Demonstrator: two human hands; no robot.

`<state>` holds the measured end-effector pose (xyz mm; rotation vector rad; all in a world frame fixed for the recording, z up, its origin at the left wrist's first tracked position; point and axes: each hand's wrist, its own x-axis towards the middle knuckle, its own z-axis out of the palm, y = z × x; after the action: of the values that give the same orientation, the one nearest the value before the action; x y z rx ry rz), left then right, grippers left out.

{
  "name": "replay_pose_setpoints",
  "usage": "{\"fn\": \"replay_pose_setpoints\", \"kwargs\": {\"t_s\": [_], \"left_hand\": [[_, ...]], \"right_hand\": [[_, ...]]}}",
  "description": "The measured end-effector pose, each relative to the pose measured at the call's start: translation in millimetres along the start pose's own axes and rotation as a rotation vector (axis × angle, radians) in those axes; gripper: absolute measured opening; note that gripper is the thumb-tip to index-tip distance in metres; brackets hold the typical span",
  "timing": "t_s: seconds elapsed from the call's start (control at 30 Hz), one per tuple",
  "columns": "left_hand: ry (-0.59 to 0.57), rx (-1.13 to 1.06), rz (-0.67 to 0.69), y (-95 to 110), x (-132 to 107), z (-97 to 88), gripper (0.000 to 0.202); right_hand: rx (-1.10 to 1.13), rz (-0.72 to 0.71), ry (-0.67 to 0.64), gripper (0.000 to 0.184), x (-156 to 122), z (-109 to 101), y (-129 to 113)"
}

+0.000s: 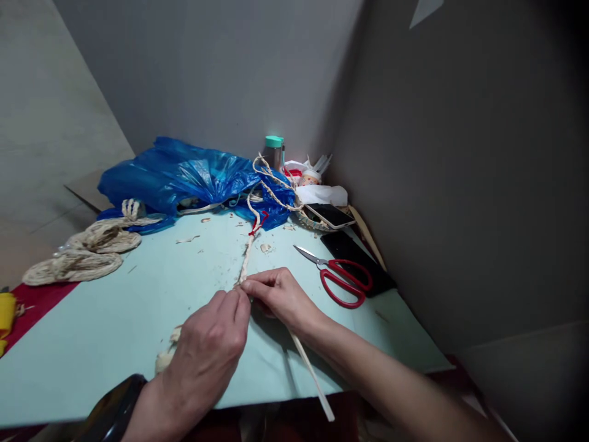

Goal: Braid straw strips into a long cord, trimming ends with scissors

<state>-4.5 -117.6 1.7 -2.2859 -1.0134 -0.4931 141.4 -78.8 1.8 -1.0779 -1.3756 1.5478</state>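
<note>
A pale braided cord [245,261] of plant fibre runs away from me over the table, with a red tie [258,223] around it farther up. At its near end my left hand [214,337] and my right hand [280,298] meet, both closed with fingertips pinched on the braid. From under my right hand a flat loose strand [313,374] slants down past the table's front edge. More pale strands [164,361] show to the left, partly behind my left hand. The exact grip of the left fingers is hidden by the back of that hand.
Red-handled scissors [343,282] lie to the right, partly over a dark flat object [368,270]. A blue plastic bag [184,175], a bottle [273,153] and a phone [330,215] are at the back. Coiled braids [83,252] lie left; fibre scraps [265,248] dot the pale green tabletop [115,319].
</note>
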Motion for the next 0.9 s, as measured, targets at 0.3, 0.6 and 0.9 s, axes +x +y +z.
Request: {"fn": "replay_pose_setpoints", "kwargs": {"t_s": [0.3,0.6,0.9], "left_hand": [[-0.169,-0.873,-0.559,-41.9,17.6,-13.7,0.020],[-0.640,-1.813,-0.789,-46.9,28.9,21.7,0.023],[-0.555,-1.212,-0.541,-50.1,29.5,17.8,0.030]], "right_hand": [[-0.047,-0.059,0.059,0.023,0.1,-3.7,-0.7],[-0.435,-0.161,0.032,0.026,-4.6,-9.1,-5.7],[-1.114,-0.156,0.096,0.022,-17.2,-4.0,-18.7]]}}
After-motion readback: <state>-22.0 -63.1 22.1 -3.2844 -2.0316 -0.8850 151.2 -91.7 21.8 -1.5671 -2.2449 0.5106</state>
